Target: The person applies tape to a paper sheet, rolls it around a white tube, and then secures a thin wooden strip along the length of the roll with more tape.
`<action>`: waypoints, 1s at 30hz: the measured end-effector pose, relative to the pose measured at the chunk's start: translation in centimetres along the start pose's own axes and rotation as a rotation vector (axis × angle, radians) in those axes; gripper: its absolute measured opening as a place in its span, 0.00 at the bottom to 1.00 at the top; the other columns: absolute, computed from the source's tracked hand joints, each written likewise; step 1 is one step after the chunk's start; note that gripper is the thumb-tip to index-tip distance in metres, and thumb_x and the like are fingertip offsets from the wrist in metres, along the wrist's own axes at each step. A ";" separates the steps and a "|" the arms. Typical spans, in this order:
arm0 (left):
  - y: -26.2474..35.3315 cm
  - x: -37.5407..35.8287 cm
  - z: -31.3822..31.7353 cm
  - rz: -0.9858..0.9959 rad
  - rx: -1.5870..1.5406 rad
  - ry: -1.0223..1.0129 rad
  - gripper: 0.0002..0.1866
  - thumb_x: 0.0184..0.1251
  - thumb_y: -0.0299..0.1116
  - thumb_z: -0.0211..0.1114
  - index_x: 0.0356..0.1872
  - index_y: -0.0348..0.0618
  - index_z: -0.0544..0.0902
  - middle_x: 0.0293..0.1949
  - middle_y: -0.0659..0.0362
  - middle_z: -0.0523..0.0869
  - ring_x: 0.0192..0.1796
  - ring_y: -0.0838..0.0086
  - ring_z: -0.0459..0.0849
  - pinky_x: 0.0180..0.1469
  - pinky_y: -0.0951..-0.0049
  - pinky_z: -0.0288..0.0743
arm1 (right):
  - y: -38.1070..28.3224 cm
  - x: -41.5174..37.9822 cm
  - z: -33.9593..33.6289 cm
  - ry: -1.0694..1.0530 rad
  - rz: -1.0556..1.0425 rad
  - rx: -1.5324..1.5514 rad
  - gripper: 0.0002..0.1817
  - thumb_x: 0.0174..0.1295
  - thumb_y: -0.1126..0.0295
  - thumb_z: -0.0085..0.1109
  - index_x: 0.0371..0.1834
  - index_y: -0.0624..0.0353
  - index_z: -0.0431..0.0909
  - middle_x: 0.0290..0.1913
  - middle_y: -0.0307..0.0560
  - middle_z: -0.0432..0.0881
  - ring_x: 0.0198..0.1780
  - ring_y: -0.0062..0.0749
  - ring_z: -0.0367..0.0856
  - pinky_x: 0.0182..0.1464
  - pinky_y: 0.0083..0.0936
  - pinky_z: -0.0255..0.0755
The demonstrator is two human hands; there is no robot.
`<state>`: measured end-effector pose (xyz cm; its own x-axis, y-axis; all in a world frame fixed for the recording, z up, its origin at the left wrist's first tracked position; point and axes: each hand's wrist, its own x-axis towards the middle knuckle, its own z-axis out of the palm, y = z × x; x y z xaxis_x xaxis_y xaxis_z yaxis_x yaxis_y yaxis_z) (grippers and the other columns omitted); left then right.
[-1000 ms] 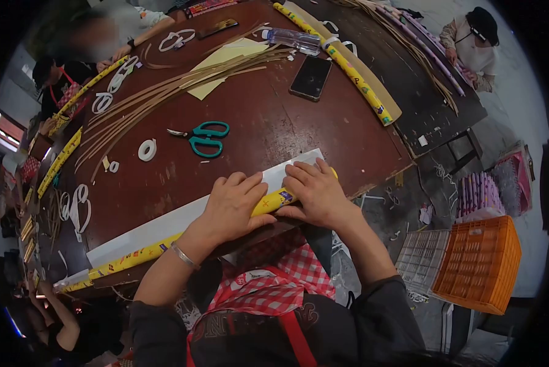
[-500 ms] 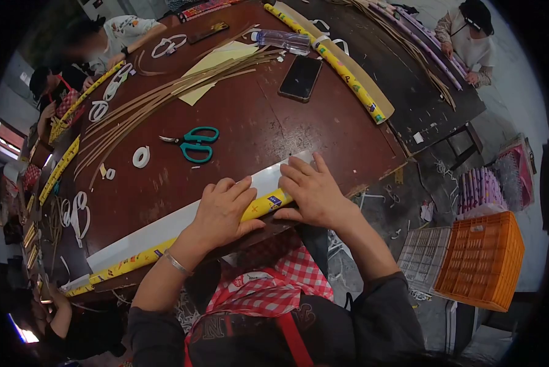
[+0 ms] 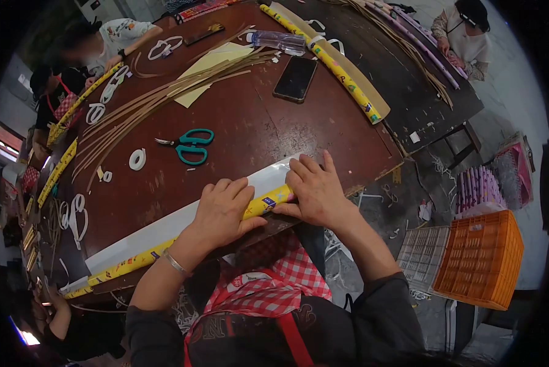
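L hand (image 3: pixel 224 211) + R hand (image 3: pixel 314 192): fingers curled over yellow roll (image 3: pixel 267 202) | white sheet (image 3: pixel 158 227) under fingertips | scissors (image 3: pixel 194 147) beyond L fingers, on surface (image 3: pixel 238 122)

Under my hands: yellow printed roll (image 3: pixel 266 202), smooth film-like skin, soft sheen. White flat sheet (image 3: pixel 158 233) beside it: smooth, glossy toward the right end; paper or plastic, can't tell. Dark red-brown table (image 3: pixel 238 128): semi-gloss, scuffed, rough worn edge. Teal-handled scissors (image 3: pixel 193 147): plastic grips, metal blades. Black flat phone (image 3: pixel 295 79): glossy face. Clear bottle (image 3: pixel 279 41): shiny plastic. Long thin brown strips (image 3: pixel 158 85): matt. Pale yellow sheet (image 3: pixel 192 98): matt paper. Orange slatted crate (image 3: pixel 479 257): plastic. My silver wristband (image 3: pixel 176 262): shiny metal. My red-and-white checked apron (image 3: pixel 280 269): creased cloth.
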<state>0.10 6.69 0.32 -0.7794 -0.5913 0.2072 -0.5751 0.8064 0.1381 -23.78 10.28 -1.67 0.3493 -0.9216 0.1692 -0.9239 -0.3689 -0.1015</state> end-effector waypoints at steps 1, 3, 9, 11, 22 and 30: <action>0.1 0.6 0.3 -0.014 -0.044 0.012 0.30 0.55 0.55 0.69 0.51 0.44 0.79 0.49 0.54 0.81 0.50 0.61 0.77 0.48 0.60 0.69 | 0.0 -0.1 0.1 0.000 0.000 -0.002 0.39 0.55 0.33 0.58 0.50 0.61 0.78 0.64 0.55 0.75 0.70 0.50 0.66 0.70 0.66 0.49; 0.6 2.5 1.0 -0.029 -0.114 -0.019 0.27 0.58 0.52 0.68 0.51 0.44 0.80 0.46 0.54 0.80 0.48 0.59 0.78 0.48 0.60 0.71 | 0.0 -0.2 0.4 0.021 0.008 0.008 0.38 0.55 0.34 0.58 0.52 0.60 0.77 0.64 0.55 0.74 0.71 0.50 0.65 0.70 0.66 0.47; 0.7 6.2 1.5 -0.039 -0.188 -0.134 0.21 0.67 0.46 0.60 0.53 0.43 0.80 0.40 0.52 0.78 0.42 0.58 0.80 0.43 0.60 0.75 | 0.1 -0.9 0.6 0.066 0.005 0.037 0.39 0.55 0.35 0.60 0.55 0.60 0.76 0.64 0.54 0.74 0.72 0.50 0.64 0.72 0.65 0.47; 0.6 6.6 1.4 -0.028 -0.192 -0.156 0.21 0.68 0.47 0.58 0.54 0.43 0.80 0.40 0.52 0.78 0.41 0.58 0.81 0.43 0.60 0.75 | 0.2 -1.0 1.0 0.082 0.010 0.049 0.40 0.54 0.35 0.61 0.56 0.60 0.76 0.64 0.54 0.74 0.71 0.49 0.64 0.72 0.65 0.47; -0.3 7.5 2.4 0.031 -0.130 -0.166 0.21 0.69 0.45 0.52 0.56 0.46 0.80 0.35 0.51 0.83 0.33 0.57 0.85 0.37 0.57 0.78 | 0.5 -1.6 0.9 0.147 0.025 0.138 0.39 0.53 0.37 0.64 0.57 0.60 0.76 0.60 0.52 0.76 0.68 0.48 0.68 0.71 0.65 0.47; 0.1 9.4 2.0 0.030 -0.104 -0.210 0.18 0.69 0.42 0.55 0.56 0.49 0.80 0.33 0.53 0.83 0.33 0.57 0.85 0.35 0.58 0.78 | 0.6 -1.6 0.7 0.181 0.066 0.108 0.40 0.52 0.34 0.63 0.53 0.61 0.77 0.58 0.52 0.78 0.66 0.47 0.71 0.71 0.64 0.48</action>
<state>-7.75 1.18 0.33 -0.8367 -0.5476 0.0083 -0.5305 0.8141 0.2363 -24.78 11.43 -2.68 0.2459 -0.9109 0.3313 -0.9184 -0.3282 -0.2209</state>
